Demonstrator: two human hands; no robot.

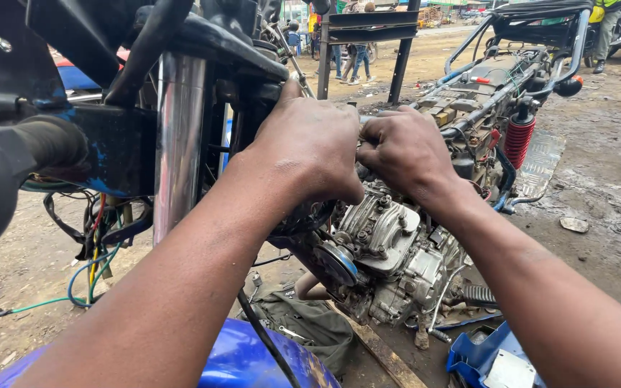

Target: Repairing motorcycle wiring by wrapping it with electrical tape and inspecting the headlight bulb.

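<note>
I look down over a stripped motorcycle frame (468, 100) with its silver engine (389, 244) bare. My left hand (309, 147) is closed over a part near the steering head, just above the engine, and what it grips is hidden under the fingers. My right hand (405, 149) is clenched right next to it on the frame's top tube, fingers curled around something I cannot make out. The two hands nearly touch. The chrome fork tube (179, 136) stands left of my left forearm.
Loose coloured wires (95, 266) hang at the left. A blue fender (246, 359) lies below, with an olive cloth holding tools (310, 323) and a blue plastic piece (490, 359) on the dirt. Red rear shock springs (519, 140) sit at the right. People stand far behind.
</note>
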